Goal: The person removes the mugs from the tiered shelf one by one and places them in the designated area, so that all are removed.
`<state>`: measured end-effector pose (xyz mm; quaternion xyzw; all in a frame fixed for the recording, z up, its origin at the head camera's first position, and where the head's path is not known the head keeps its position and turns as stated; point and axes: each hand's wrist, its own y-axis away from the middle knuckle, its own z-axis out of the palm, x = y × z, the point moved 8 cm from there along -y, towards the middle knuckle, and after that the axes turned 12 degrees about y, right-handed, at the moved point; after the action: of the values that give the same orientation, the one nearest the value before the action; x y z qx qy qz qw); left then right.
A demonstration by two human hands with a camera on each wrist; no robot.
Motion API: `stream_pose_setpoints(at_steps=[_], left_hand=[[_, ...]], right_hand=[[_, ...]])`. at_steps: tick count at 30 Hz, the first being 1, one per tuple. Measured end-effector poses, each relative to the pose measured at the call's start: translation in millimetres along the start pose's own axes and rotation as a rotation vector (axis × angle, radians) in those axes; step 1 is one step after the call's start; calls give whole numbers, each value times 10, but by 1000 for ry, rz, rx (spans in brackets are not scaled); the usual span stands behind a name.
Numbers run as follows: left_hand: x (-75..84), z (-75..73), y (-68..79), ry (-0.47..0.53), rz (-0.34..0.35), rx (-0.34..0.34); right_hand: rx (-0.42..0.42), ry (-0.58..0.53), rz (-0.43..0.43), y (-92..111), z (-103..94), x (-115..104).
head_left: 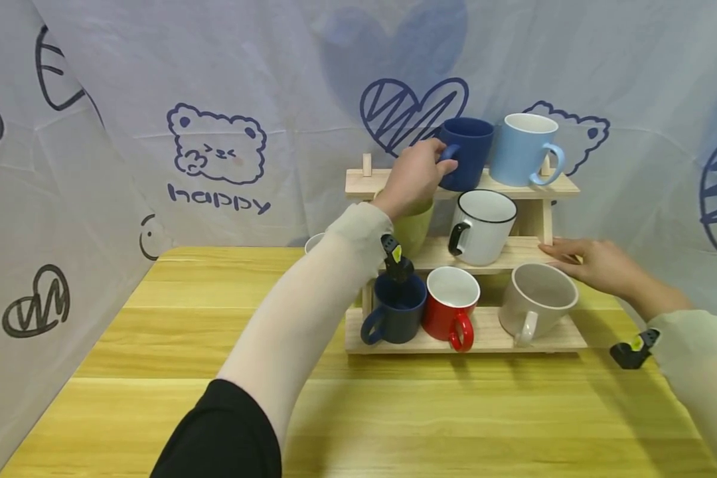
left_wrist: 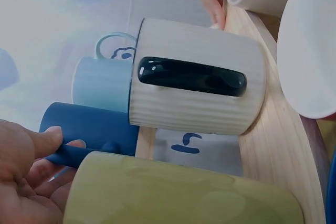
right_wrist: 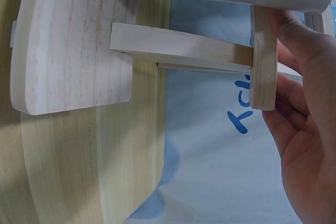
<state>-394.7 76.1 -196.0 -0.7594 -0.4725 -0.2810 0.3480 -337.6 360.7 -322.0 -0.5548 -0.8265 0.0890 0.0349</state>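
Observation:
My left hand (head_left: 415, 174) pinches the handle of a dark blue mug (head_left: 472, 156) on the top tier of a wooden three-tier rack (head_left: 358, 182). In the left wrist view the thumb and fingers close round that handle. A light blue mug (head_left: 520, 151) stands just right of the dark blue one. At the rack's right end, my right hand (head_left: 603, 265) grips the edge of the middle tier. The right wrist view shows the thumb and fingers on either side of the board's end (right_wrist: 263, 61). Below my left hand a yellow-green mug (head_left: 414, 232) is partly hidden.
A white mug with black handle (head_left: 490, 229) shares the middle tier. Along the bottom tier stand a navy mug (head_left: 400, 322), a red mug (head_left: 442, 318) and a beige mug (head_left: 538, 309). A white rim (head_left: 313, 243) shows behind my left forearm. A printed curtain (head_left: 299, 99) hangs behind the wooden table (head_left: 215, 318).

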Motion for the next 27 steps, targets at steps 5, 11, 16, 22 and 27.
stream_pose_setpoints(at_steps=[5,11,16,22,27], left_hand=[[-58,-48,6,27,-29,25],[-119,-157,15,72,-31,110],[-167,-266,33,100,-20,166],[-262,-407,68,168,-34,192],[-330,-500,109,222,-31,197]], right_hand=[[1,-3,1,3,-2,-9],[7,-6,6,-8,5,-11],[12,-10,7,-9,2,-8],[6,-17,19,-11,-9,-11],[8,-18,22,-13,1,-5]])
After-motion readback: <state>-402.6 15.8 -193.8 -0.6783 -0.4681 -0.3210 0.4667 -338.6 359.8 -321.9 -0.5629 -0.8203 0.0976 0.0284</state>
